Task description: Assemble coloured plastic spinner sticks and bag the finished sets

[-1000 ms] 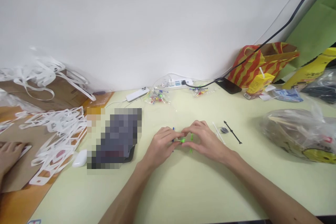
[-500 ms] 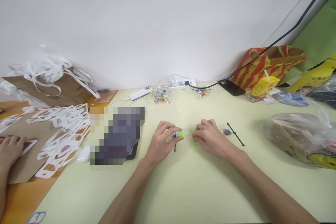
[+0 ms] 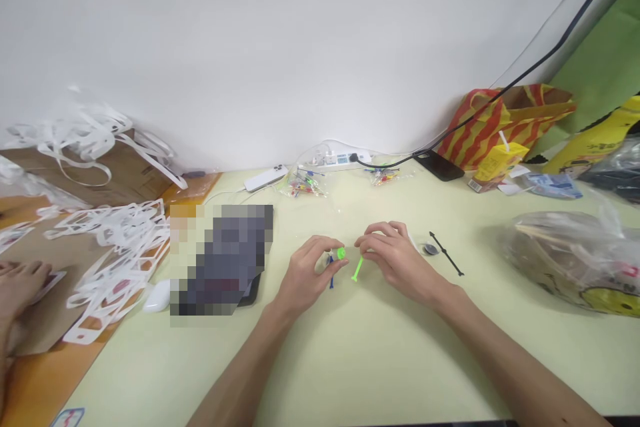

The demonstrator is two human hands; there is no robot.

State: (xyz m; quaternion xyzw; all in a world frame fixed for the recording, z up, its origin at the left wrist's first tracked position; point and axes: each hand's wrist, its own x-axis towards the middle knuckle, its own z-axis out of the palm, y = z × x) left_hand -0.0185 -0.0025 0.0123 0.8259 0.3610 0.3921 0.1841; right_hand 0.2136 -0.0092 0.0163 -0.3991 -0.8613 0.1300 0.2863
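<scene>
Between the thumb and index finger of my left hand [image 3: 305, 275] is a small bright green round plastic piece [image 3: 341, 253]. A thin blue rod [image 3: 331, 281] shows just under those fingers; whether the hand touches it I cannot tell. My right hand [image 3: 393, 252], a short gap to the right, pinches a green plastic rod [image 3: 357, 271]. The rod slants, its forked lower end pointing down and left, and the fingers cover its top. Right of that hand lie a dark grey round piece [image 3: 430, 249] and a long black rod [image 3: 447, 254].
Bags of small coloured parts [image 3: 306, 181] lie by the power strip [image 3: 343, 157]. To the left are a pixelated dark object [image 3: 227, 257] and white strips [image 3: 107, 240], with another person's hand [image 3: 23, 283] beyond. A plastic-wrapped package [image 3: 565, 260] and a juice carton [image 3: 497, 167] stand right.
My right hand has moved slightly left and up, toward my left hand, and the green rod has gone from nearly upright to slanted. The green round piece is turned more toward me.
</scene>
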